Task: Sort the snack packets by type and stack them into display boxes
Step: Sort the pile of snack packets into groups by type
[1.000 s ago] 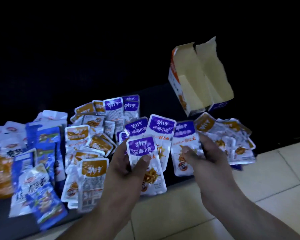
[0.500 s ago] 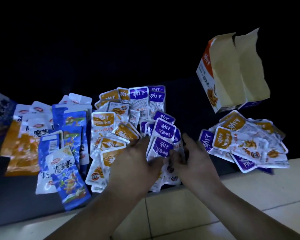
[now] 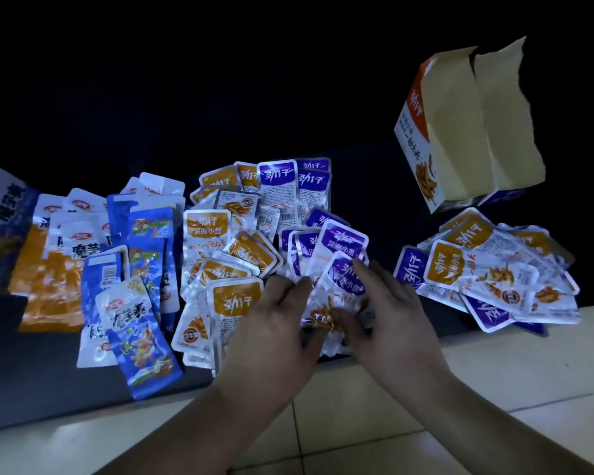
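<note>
In a dark room, a dark tabletop (image 3: 31,365) edged by pale tiles (image 3: 511,358) carries heaped snack packets (image 3: 216,228) and an open box (image 3: 460,132) far right, while left grip (image 3: 271,330) and right grip (image 3: 395,323) pinch purple packets (image 3: 343,241) at its near edge.

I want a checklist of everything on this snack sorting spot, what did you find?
Surface: dark mat on a pale tiled floor.
Job's things: purple packets under the hands; orange packets left of them; blue packets further left; mixed orange and purple pile at right; open display box behind that pile.
Clutter: large blue package at the left edge, cut off.
Hands: left hand and right hand both grip purple packets.
Cables: nothing seen.
Surroundings: dark, nothing else seen.
</note>
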`<state>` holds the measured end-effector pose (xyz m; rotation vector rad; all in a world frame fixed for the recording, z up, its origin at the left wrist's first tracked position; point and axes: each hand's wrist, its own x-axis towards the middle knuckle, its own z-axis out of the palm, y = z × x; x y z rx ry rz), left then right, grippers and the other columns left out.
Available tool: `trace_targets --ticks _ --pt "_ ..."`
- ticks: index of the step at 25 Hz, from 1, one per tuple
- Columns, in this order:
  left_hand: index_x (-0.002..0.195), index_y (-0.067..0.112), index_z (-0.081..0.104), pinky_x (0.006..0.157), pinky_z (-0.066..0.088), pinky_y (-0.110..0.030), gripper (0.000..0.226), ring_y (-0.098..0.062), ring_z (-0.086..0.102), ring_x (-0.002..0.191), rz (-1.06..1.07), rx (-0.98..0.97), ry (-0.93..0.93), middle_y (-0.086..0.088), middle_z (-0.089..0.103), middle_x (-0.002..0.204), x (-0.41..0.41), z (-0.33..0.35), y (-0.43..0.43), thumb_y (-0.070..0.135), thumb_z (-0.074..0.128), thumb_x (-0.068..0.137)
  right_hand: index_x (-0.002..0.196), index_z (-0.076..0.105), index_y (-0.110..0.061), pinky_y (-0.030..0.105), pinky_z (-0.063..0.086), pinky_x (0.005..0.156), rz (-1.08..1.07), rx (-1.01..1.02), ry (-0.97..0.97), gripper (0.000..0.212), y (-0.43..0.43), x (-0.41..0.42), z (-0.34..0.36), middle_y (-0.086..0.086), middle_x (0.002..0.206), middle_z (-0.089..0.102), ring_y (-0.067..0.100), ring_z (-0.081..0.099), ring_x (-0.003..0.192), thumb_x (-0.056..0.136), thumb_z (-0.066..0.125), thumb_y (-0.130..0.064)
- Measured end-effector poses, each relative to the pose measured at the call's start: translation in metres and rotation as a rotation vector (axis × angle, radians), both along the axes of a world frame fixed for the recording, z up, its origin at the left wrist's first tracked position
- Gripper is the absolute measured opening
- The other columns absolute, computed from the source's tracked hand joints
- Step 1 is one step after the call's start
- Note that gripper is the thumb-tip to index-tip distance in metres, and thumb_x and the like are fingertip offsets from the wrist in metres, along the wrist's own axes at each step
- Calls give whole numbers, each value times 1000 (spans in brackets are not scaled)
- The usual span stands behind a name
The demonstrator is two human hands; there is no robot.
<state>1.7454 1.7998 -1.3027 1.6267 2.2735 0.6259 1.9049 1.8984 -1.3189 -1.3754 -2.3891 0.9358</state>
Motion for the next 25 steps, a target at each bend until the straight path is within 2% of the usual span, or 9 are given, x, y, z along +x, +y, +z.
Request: trace_targets --ticks 4,7,9,12,15,18,20,22,25 --pt "130 16 62 67 59 -38 65 -28 61 98 -55 -22 166 -4 54 110 4 -8 11 35 87 73 155 43 -22 52 52 97 40 102 -18 73 14 -6 -8 11 157 46 37 46 131 91 73 -41" --pt "132 15 62 72 60 -42 65 -29 62 102 -56 2 105 -5 54 110 0 -11 19 37 86 76 151 49 -26 51 51 100 16 71 7 68 25 -6 -7 8 161 40 37 44 139 89 76 -37" --pt "129 15 65 68 60 -37 58 -27 64 96 -30 74 57 -4 55 110 -2 -5 14 40 82 79 143 55 -30 48 55 98 -39 18 101 60 24 -1 -4 0 157 43 26 49 138 88 76 -38" --pt "132 19 64 66 59 -37 53 -23 65 97 -22 141 31 -2 56 113 1 10 9 42 75 86 136 60 -33 42 59 88 -53 -28 210 49 19 17 6 -12 141 55 10 59 125 89 73 -42" --pt "134 22 63 71 58 -32 47 -19 65 101 -109 179 -57 2 57 120 21 18 20 37 70 90 120 65 -41 29 59 79 -61 -82 282 33 25 39 24 -22 113 66 0 66 102 92 73 -27" --pt "130 25 63 73 58 -33 41 -17 65 101 -221 157 -123 7 58 122 47 17 40 36 66 90 102 64 -50 12 51 71 -86 -95 252 35 42 72 34 -25 99 68 -4 65 90 91 74 -17" --pt "126 24 65 76 59 -36 38 -17 64 104 -288 132 -113 5 58 123 60 17 57 37 66 90 102 71 -38 19 53 71 -158 8 213 26 51 93 35 -15 94 69 2 66 86 88 77 -17" --pt "125 22 67 81 60 -39 40 -23 63 111 -378 138 -51 0 58 130 77 15 90 35 67 88 105 75 -24 31 55 76 -223 210 122 27 62 118 34 -8 102 66 13 66 91 82 81 -14" --pt "144 24 55 98 53 -43 58 -33 54 124 -426 7 8 -7 51 146 99 8 152 35 70 89 116 73 -17 40 55 89 -247 335 62 39 74 144 28 2 122 63 29 63 109 79 84 -17"
